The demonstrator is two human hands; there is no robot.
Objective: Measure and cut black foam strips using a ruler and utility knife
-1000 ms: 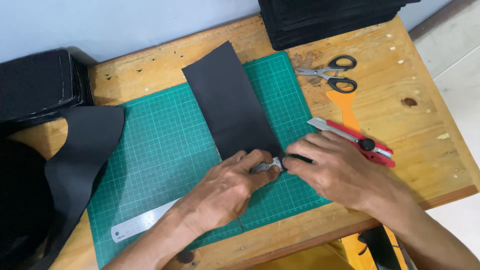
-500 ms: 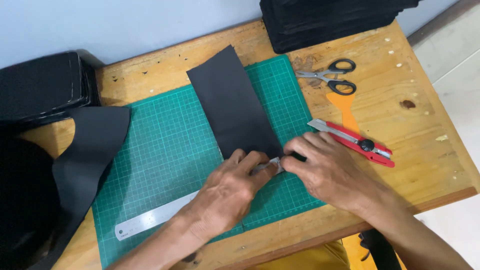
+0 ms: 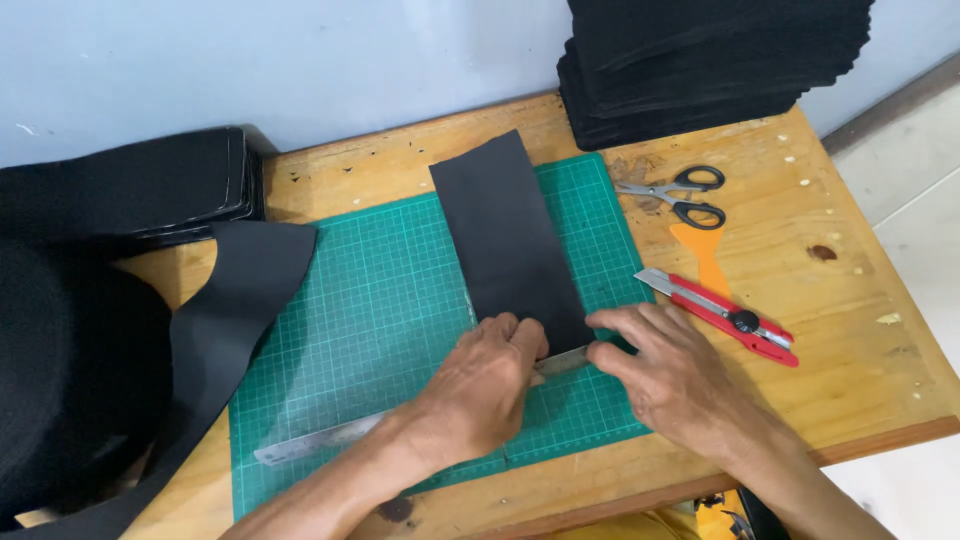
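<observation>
Black strip [image 3: 512, 240] lying lengthwise on green mat [image 3: 390, 330], far end poking past mat onto wood table [image 3: 860, 330]. Steel ruler [image 3: 330, 438] laid across strip's near end, mostly hidden under hands. Looks like lining-up step before a cut; next move prob. calls for firm ruler hold & square edge vs. grid. L hand [image 3: 485, 385] curled knuckles-up, pressing on ruler at strip's near edge. R hand [image 3: 665, 375] flat, fingers together, tips at ruler's end by strip corner; nothing pinched. Red knife [image 3: 722, 317] just beside R hand, untouched. Scissors [image 3: 680, 195] further back. Black stack [image 3: 700, 60] at far corner.
</observation>
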